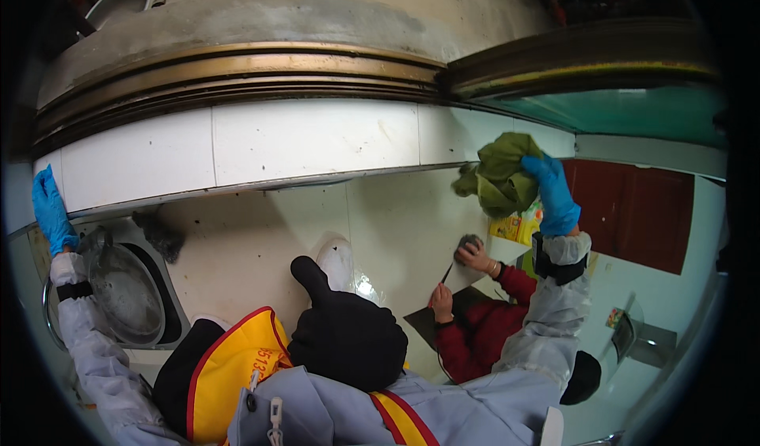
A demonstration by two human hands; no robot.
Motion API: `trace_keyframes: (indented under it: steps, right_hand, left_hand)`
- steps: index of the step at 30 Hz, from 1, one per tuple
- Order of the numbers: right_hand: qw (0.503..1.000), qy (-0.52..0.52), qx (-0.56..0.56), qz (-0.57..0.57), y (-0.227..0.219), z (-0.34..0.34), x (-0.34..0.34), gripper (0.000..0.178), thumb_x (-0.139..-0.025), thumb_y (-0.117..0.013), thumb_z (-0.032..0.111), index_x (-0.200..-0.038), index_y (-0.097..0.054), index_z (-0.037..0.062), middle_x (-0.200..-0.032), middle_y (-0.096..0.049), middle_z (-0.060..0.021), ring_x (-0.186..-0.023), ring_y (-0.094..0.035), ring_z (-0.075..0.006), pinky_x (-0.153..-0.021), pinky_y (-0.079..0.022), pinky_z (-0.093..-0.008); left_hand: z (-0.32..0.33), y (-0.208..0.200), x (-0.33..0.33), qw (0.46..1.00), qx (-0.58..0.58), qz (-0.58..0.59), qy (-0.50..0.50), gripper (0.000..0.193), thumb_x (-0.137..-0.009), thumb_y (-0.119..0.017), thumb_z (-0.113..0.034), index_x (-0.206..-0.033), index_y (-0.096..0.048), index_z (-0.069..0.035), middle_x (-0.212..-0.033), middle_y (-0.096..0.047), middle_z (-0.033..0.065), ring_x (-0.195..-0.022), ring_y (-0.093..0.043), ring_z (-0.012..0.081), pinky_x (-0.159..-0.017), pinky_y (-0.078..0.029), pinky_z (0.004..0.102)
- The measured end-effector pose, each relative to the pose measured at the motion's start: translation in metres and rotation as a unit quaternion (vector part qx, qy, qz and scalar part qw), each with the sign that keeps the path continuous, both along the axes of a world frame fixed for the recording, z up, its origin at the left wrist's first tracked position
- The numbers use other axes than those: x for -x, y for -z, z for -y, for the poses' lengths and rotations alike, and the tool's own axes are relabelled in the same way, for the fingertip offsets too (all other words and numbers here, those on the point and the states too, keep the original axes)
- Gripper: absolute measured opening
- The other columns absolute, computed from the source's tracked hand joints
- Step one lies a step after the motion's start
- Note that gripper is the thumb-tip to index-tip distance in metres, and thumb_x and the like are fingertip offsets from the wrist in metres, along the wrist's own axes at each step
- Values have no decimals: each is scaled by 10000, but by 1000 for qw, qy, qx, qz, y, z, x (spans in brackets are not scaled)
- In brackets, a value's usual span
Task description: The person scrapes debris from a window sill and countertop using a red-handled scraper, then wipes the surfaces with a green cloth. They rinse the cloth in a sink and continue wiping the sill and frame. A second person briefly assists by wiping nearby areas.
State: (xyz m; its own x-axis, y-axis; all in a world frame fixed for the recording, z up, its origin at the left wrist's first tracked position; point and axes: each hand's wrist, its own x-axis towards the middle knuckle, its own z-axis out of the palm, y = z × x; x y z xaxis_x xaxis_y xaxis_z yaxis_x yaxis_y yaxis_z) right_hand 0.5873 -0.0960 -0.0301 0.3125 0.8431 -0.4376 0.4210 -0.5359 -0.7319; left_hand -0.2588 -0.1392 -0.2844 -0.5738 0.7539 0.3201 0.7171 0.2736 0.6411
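Note:
My right hand [552, 194], in a blue glove, is closed on a bunched green cloth [499, 175] and presses it against the white tiled wall [317, 141]. My left hand [51, 210], also blue-gloved, lies flat with its fingers spread on the far left end of the same tiles and holds nothing. Grey jacket sleeves run from both hands down to the lower edge. Just below the cloth a co-worker in red sleeves rubs the white surface with a grey scouring pad [469, 245].
A round metal pan [125, 291] sits in a circular opening at lower left, with a dark clump [161, 236] beside it. A black fabric shape [344, 331] fills the lower middle. A yellow package [513, 228] and a dark red door [633, 208] lie to the right.

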Motion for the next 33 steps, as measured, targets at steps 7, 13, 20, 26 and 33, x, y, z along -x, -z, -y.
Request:
trace_keyframes:
  steps: [7,13,20,26,33]
  right_hand:
    - [949,-209,-236,-2,17,-53,74,350,-927,-672,223,-1216,-629,29,-1230,-574,-97,-1077,-602,-214,-948,-489,-342]
    - [762,-450,-389,256,109,-92,185,371,-804,-741,122,-1129,-588,28,-1222,-586,-182,-1098,-563,-394,-945,-476,-450]
    - [763,-444,-340,324,110,-91,155,369,-701,-680,6,-1066,-640,45,-1220,-613,-146,-1106,-585,-370,-939,-503,-414]
    - [828,-352,-304,315,92,-82,122,388,-794,-704,27,-1168,-597,18,-1247,-575,-190,-1124,-562,-378,-966,-480,-411]
    - [783,-504,-314,184,97,-127,277,216,-834,-686,142,-1014,-638,34,-1077,-595,-196,-970,-584,-386,-846,-498,-452]
  left_hand:
    - [1,-2,4,999,25,6,31,374,-1020,-505,-343,-1177,-625,-25,-1087,-651,104,-968,-604,200,-909,-472,352]
    - [-2,-7,-5,997,34,-64,-29,421,-1018,-493,-370,-1196,-622,-11,-1135,-650,138,-1018,-606,238,-948,-456,367]
    - [0,-17,-17,999,16,29,-16,363,-1011,-524,-325,-1159,-637,-13,-1071,-662,119,-972,-611,214,-918,-472,349]
    - [0,-15,-26,996,-39,-72,-41,305,-1001,-548,-288,-1138,-656,-37,-1083,-678,102,-978,-629,208,-907,-482,345]
    - [-1,-21,-35,993,-23,-98,-69,314,-994,-554,-308,-1142,-663,-53,-1085,-681,92,-970,-635,216,-898,-486,349]
